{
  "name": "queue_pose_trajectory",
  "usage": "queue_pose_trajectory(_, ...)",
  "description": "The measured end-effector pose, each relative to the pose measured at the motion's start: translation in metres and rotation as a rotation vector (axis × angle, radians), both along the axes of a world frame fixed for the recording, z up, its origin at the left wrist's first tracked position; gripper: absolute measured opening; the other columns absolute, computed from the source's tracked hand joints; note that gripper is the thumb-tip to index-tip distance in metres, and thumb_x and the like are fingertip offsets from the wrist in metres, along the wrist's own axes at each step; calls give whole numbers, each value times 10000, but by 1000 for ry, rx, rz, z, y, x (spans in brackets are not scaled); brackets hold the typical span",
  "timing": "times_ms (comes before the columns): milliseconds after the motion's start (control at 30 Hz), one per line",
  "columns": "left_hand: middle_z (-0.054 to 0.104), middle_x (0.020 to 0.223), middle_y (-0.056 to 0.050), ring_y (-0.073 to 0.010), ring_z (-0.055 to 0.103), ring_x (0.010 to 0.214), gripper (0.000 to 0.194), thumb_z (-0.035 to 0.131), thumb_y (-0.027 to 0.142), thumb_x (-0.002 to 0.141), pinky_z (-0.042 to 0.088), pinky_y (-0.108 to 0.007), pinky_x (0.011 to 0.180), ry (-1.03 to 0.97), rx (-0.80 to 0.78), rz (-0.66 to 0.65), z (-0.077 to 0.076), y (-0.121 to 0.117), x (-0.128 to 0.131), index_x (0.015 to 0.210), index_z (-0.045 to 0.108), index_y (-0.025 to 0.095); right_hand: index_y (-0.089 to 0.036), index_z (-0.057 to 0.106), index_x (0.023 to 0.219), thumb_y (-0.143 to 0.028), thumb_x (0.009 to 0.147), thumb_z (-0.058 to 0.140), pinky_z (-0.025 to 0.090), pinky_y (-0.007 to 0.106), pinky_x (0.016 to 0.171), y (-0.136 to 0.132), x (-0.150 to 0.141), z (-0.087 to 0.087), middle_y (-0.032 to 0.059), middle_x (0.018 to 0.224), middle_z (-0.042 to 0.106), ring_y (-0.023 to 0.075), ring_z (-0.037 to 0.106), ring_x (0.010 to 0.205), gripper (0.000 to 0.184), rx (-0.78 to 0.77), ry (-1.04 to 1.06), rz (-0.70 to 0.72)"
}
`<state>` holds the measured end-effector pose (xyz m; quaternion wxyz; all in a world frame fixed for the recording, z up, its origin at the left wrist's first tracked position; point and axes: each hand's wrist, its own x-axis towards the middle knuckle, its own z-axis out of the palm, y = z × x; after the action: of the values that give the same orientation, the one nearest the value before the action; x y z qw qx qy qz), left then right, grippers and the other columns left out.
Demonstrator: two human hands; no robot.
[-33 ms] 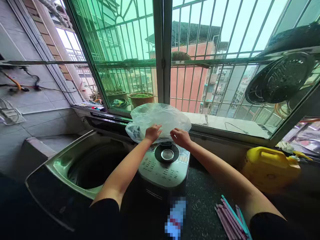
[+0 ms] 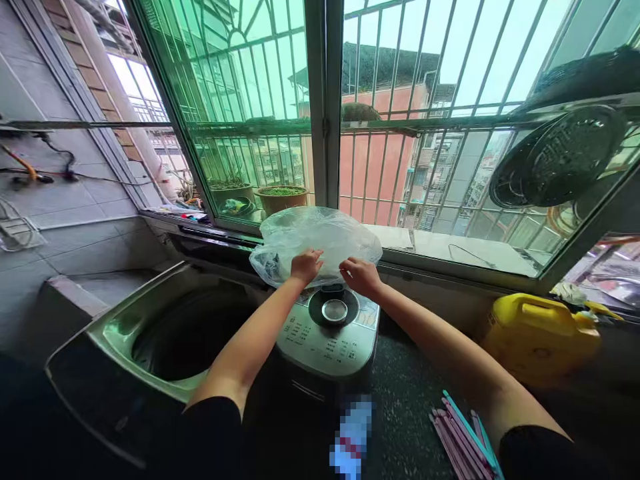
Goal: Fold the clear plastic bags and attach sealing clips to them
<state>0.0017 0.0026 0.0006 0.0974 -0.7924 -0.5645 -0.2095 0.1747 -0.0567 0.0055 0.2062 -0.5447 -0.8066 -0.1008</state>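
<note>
A large, clear plastic bag (image 2: 323, 233) puffs out behind the rice cooker (image 2: 320, 347), against the window side. My left hand (image 2: 306, 267) is closed on the near part of the bag, its fingers pointing to the right. Just right of it, my right hand (image 2: 361, 276) pinches the bag, thumb and fingers together. A gap separates the two hands, and both are above the back of the cooker's lid. The cooker has a silver top with printed labels and a round black panel around a silver knob (image 2: 335, 311). Parts of the fingers are hidden by the bag's folds.
To the left stands an open-topped washing machine (image 2: 117, 330). On the dark speckled counter (image 2: 400, 393) lie a blurred packet (image 2: 353, 437) and several pink and teal sticks (image 2: 467, 437). A yellow jug (image 2: 543, 340) stands at right. The barred window is behind.
</note>
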Motion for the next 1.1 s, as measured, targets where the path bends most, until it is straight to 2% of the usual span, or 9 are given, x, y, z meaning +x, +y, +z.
queue_pose_trajectory(233,629,1028,-107,-203,630,832,283,400,267,886,434,-269,632,-133,183,-10,3,-6,0,922,664,174,-195,614,1064,-211,861,471,450,292,675,9,14,3,87,1068,639,209,612,891,249,134,138,24)
queue_pose_trajectory(367,660,1013,-93,-190,630,796,223,421,240,877,450,-274,630,-204,378,-133,0,-21,-3,863,635,179,-176,543,1197,-190,824,540,438,364,863,22,9,17,111,1212,582,244,521,1081,374,276,128,221)
queue_pose_trajectory(467,695,948,-80,-199,629,862,209,415,222,884,476,-297,730,-199,483,-315,-2,-30,-6,823,612,188,-189,607,1127,-165,819,555,409,380,907,38,-3,25,81,1140,645,244,513,1089,313,207,-1,356)
queue_pose_trajectory(633,714,948,-52,-161,649,888,161,410,186,887,493,-279,778,-368,509,-517,2,-49,-16,858,567,209,-179,712,868,-32,781,513,427,307,834,67,-1,24,67,878,719,203,592,943,262,33,-61,223)
queue_pose_trajectory(767,709,960,-56,-156,649,900,139,386,261,921,488,-298,793,-830,504,-392,7,-59,-30,899,511,205,-151,719,859,23,733,493,436,318,797,79,19,19,104,834,713,220,608,888,311,60,-9,106)
queue_pose_trajectory(867,693,965,-74,-162,646,879,187,320,299,944,485,-337,793,-1076,627,-277,2,-60,-41,927,472,192,-132,710,906,24,742,465,433,333,822,80,30,21,122,893,709,235,589,924,333,101,45,42)
queue_pose_trajectory(933,656,1072,-97,-171,624,957,160,347,285,934,464,-360,841,-964,808,-299,-10,-64,-46,966,474,193,-123,689,975,14,764,438,430,337,840,78,31,26,129,991,694,238,566,965,355,137,85,14)
queue_pose_trajectory(1033,583,1237,-56,-183,510,1167,134,533,251,847,334,-370,1009,-427,1061,-422,-35,-76,-39,980,538,243,-127,658,1037,-21,807,408,424,333,843,72,26,37,121,1042,678,232,548,974,356,178,123,10)
queue_pose_trajectory(1100,606,1220,10,-160,499,1181,215,565,219,822,250,-351,1070,-47,963,-520,-48,-83,-23,1017,574,311,-140,649,1036,-61,838,406,411,329,839,67,19,46,111,1006,685,227,547,953,323,227,119,65)
